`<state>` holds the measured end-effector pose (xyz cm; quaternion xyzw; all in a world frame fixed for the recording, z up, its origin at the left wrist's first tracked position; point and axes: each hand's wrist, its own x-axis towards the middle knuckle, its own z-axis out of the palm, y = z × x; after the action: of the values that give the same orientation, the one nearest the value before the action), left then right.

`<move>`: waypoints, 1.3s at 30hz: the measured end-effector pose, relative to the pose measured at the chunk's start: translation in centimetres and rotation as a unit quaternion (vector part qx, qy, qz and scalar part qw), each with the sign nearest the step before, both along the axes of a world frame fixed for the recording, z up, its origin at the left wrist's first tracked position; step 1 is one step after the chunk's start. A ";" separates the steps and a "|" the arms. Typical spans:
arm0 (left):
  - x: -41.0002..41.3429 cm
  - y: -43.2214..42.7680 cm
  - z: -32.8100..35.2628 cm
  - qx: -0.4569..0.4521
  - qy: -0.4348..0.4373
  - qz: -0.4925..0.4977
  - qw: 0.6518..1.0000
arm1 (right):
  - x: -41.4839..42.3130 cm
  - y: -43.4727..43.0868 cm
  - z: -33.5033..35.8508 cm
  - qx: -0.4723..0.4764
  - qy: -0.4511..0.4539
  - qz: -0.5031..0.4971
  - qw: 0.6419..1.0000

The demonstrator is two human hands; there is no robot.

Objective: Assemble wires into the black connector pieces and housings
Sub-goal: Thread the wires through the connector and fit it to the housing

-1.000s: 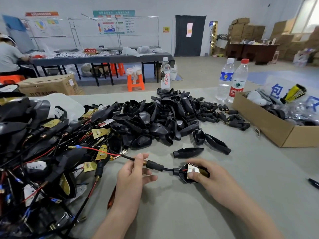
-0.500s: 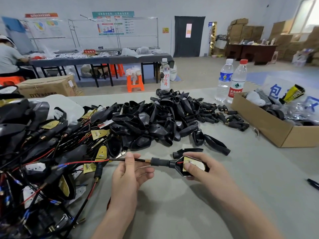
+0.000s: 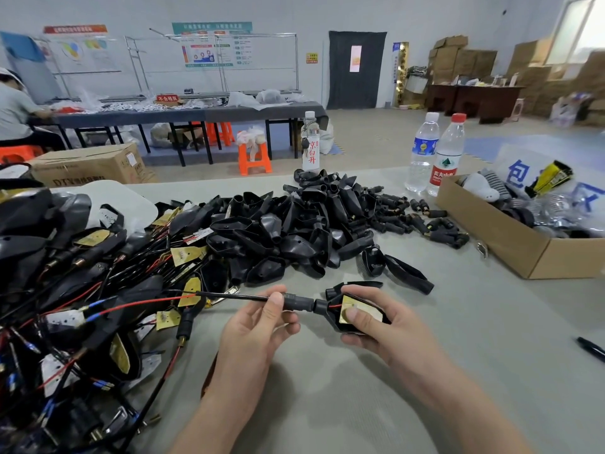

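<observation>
**Wire Seated at Housing Neck: Both Hands Engaged**

The left hand (image 3: 258,326) holds the black connector piece (image 3: 298,303) above the bench (image 3: 327,398). Its thumb and forefinger are closed in a pinch on the piece; the other fingers are loosely curled beneath it. The black wire (image 3: 235,296) runs from this piece leftward, where red and black leads continue into the tangle of wired assemblies (image 3: 82,290).

The right hand (image 3: 393,332) grips the black housing (image 3: 329,314). Its fingers are curled round the underside and far edge, and the thumb presses flat on the brass-coloured plate (image 3: 347,304) set in the open face. The connector piece meets the narrow neck of the housing; a short red lead shows just inside.

A loose housing (image 3: 358,284) lies on the bench just behind the right hand. Farther back is a heap of black housings (image 3: 294,224). A cardboard box (image 3: 510,247) stands at the right, with two water bottles (image 3: 435,155) beside its far corner.
</observation>
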<state>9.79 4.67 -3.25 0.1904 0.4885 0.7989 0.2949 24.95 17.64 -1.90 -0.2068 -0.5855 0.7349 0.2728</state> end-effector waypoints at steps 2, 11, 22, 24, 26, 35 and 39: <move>0.1 -0.1 0.1 -0.011 0.021 0.017 1.000 | 0.0 0.0 -0.1 -0.041 0.015 0.018 0.999; 0.1 0.0 0.1 -0.018 0.033 0.028 0.999 | -0.1 0.0 0.0 -0.050 0.012 0.006 0.999; -0.1 0.2 -0.1 -0.012 -0.004 0.032 0.999 | -0.3 -0.4 -0.2 -0.054 0.005 0.030 0.998; 0.0 0.2 -0.2 -0.022 0.008 0.043 0.999 | -0.3 -0.4 -0.2 -0.057 0.003 0.029 0.998; 0.1 0.2 -0.2 -0.032 0.022 0.050 0.998 | -0.3 -0.3 -0.2 -0.062 0.005 0.023 0.998; -0.4 -0.4 -0.1 -0.059 0.089 0.093 0.990 | -0.5 -0.2 -0.3 -0.078 0.004 0.013 0.997; -0.7 -0.4 -0.3 -0.071 0.087 0.102 0.988 | -0.4 0.0 -0.3 -0.079 0.010 0.008 0.997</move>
<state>9.13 4.23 -3.54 0.1869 0.5847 0.7684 0.1810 24.58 17.59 -2.17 -0.2158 -0.5241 0.7832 0.2556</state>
